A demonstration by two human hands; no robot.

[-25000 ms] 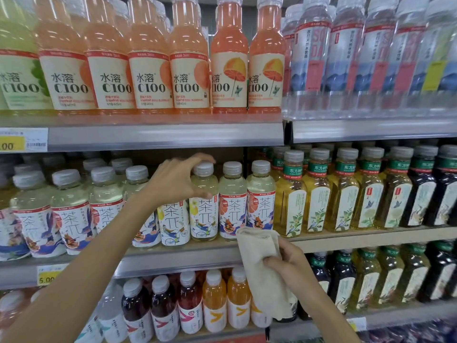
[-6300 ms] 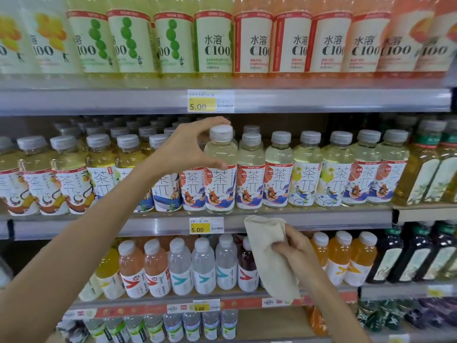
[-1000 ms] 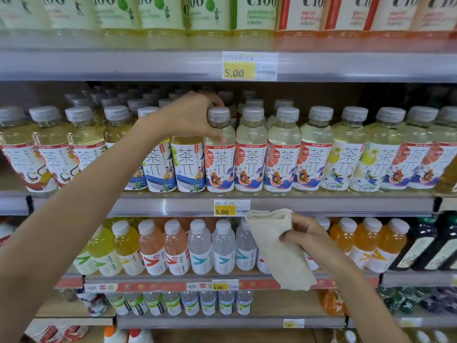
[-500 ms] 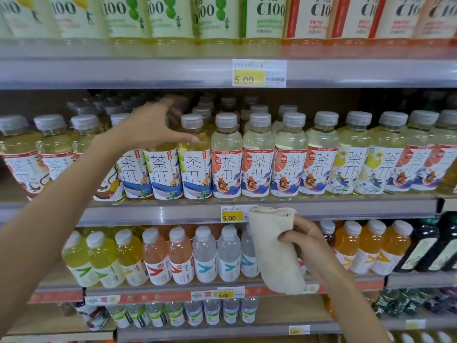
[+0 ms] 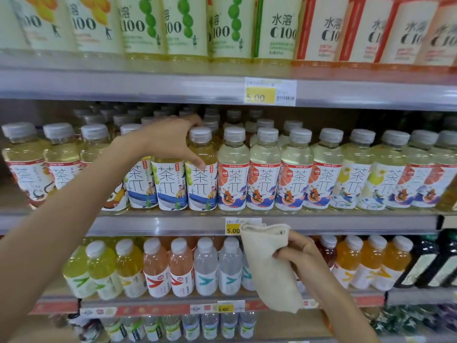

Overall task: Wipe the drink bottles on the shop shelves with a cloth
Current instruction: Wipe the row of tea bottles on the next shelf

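- left hand [image 5: 173, 142] has slid over since half a second ago, now curled around the neck of a yellow tea bottle [image 5: 200, 169] on the middle shelf [image 5: 346, 225], so that one's probably next
- right hand [image 5: 300, 256] still pinching the folded cloth [image 5: 267, 263] below that shelf, not on any bottle yet

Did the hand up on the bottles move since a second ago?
Yes. The left hand shifted left along the middle row, from the first orange-label bottle to the green-label one beside it.
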